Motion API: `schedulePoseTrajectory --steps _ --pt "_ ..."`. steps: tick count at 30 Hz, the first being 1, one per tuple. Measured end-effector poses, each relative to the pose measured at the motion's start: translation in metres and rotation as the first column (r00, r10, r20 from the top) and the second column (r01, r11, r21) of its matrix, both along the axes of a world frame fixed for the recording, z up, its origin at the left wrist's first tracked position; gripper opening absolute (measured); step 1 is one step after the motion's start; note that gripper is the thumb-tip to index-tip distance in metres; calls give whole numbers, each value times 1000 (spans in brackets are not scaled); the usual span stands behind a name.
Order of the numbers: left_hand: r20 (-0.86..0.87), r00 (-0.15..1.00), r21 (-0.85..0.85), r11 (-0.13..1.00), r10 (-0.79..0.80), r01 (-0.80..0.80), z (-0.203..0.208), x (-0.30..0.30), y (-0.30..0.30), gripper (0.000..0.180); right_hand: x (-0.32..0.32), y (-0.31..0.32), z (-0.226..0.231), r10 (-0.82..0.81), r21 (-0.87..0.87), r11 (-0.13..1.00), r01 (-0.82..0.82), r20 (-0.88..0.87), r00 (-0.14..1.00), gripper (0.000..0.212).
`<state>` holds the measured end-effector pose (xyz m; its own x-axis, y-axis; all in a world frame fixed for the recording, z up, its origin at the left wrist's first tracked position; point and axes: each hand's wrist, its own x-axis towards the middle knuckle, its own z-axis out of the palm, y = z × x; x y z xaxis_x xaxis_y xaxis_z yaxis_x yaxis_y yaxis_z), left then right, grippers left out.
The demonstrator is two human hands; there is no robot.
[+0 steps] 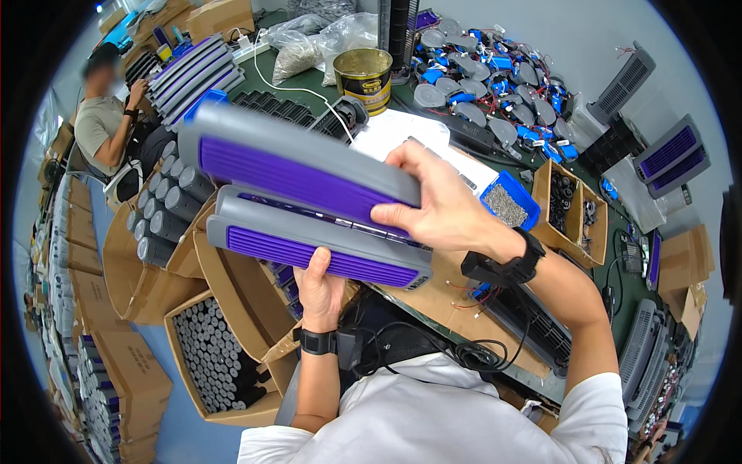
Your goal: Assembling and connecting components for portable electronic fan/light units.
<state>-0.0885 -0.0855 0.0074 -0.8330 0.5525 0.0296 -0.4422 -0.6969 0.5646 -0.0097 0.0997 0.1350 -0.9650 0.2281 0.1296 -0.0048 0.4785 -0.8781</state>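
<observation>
My right hand pinches the right end of a long grey plastic housing shell with a purple ribbed face. Its left end is smeared by motion. Just below lies a second grey and purple housing shell, tilted the same way. My left hand grips this lower shell from beneath, thumb on its purple ribs. Toward the right the two shells come close together; whether they touch there I cannot tell. Both wrists wear black bands.
Left of me stand cardboard boxes with grey cylinders. On the table are a yellow-black can, a blue tray of screws, a divided box and a pile of wired parts. A co-worker sits far left.
</observation>
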Motion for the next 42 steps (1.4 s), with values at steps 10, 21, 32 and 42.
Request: schedulePoseTrajectory --steps 10,21,32,42 --pt "74 990 336 938 -116 85 7 -1 8 94 31 -17 -6 151 -28 988 -149 76 986 55" --pt "83 978 212 962 -193 172 0 5 -10 64 9 -1 -31 -12 386 922 43 -84 996 46" --pt "31 972 307 928 -232 212 -4 2 -13 54 9 -13 7 -146 340 915 217 -222 964 31" --pt "162 986 366 930 -39 -23 11 -6 -4 98 22 -34 -6 124 -114 985 -132 -75 989 35"
